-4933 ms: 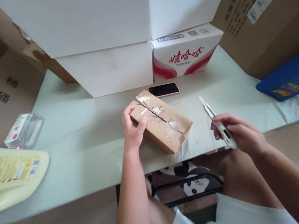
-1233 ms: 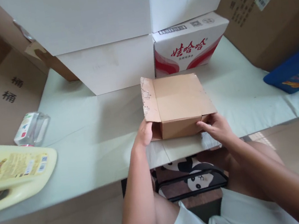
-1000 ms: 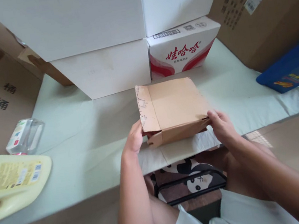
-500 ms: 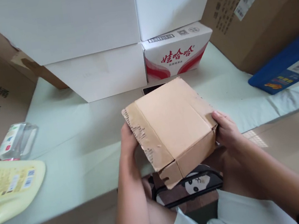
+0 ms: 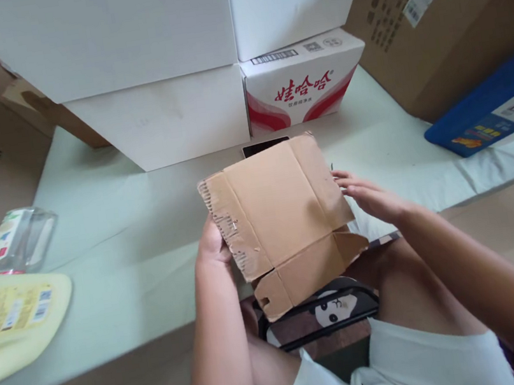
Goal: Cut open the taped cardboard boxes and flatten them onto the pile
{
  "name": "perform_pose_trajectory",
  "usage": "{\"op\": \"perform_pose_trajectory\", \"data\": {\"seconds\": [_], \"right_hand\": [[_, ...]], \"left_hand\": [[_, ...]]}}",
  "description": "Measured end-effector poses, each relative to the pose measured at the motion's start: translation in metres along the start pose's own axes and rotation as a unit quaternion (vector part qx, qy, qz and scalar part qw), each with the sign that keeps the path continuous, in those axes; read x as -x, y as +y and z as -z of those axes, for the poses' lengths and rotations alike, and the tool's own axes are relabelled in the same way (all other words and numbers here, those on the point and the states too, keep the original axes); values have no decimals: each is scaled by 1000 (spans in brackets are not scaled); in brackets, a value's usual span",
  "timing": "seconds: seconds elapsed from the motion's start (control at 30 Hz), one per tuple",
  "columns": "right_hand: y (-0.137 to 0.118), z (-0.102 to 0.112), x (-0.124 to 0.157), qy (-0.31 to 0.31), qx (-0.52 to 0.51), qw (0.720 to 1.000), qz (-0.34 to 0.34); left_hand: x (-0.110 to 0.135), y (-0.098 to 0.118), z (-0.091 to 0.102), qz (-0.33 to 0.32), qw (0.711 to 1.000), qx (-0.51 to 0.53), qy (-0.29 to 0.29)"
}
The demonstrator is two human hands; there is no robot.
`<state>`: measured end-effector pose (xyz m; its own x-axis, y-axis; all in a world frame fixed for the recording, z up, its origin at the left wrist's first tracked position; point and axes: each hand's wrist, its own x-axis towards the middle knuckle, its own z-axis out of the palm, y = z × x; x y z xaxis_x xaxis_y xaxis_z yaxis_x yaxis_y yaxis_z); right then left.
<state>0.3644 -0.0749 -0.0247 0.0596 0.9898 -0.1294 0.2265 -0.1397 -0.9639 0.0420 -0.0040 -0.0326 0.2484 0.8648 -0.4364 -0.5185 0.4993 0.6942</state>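
A brown cardboard box (image 5: 277, 196) is held tilted above my lap, with its left edge torn and ragged. My left hand (image 5: 212, 243) grips that left edge, its fingers partly hidden beneath the cardboard. On the near side a front flap (image 5: 308, 275) slopes down, its corner piece at the right sticking out loose. My right hand (image 5: 366, 195) is at the box's right edge, fingers stretched out and fingertips at the side flap; whether they press on it I cannot tell. A dark flat object with a pale rim (image 5: 264, 146) lies behind the box, partly covered.
White boxes (image 5: 160, 126) and a red-and-white carton (image 5: 303, 86) stand at the back of the cloth-covered table (image 5: 116, 252). A blue jug (image 5: 491, 112) lies right, near a large carton (image 5: 419, 20). At left are a yellow bottle (image 5: 16, 325) and a clear pack (image 5: 23, 240).
My right hand has loosened from the box's near right corner and moved up along its right edge, fingers extended. The right side and front flaps have spread outward, flattening the box.
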Motion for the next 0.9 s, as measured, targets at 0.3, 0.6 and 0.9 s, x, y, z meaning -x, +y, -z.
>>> {"op": "perform_pose_trajectory", "data": {"seconds": [0.3, 0.6, 0.9], "right_hand": [[-13, -20, -25, 28, -116, 992, -31], [6, -6, -38, 147, -156, 976, -28], [33, -7, 37, -65, -151, 983, -80]], "left_hand": [[-7, -7, -15, 46, 998, -18, -24], [-3, -6, 3, -97, 993, -62, 36], [-21, -7, 4, -179, 974, 61, 126]]}}
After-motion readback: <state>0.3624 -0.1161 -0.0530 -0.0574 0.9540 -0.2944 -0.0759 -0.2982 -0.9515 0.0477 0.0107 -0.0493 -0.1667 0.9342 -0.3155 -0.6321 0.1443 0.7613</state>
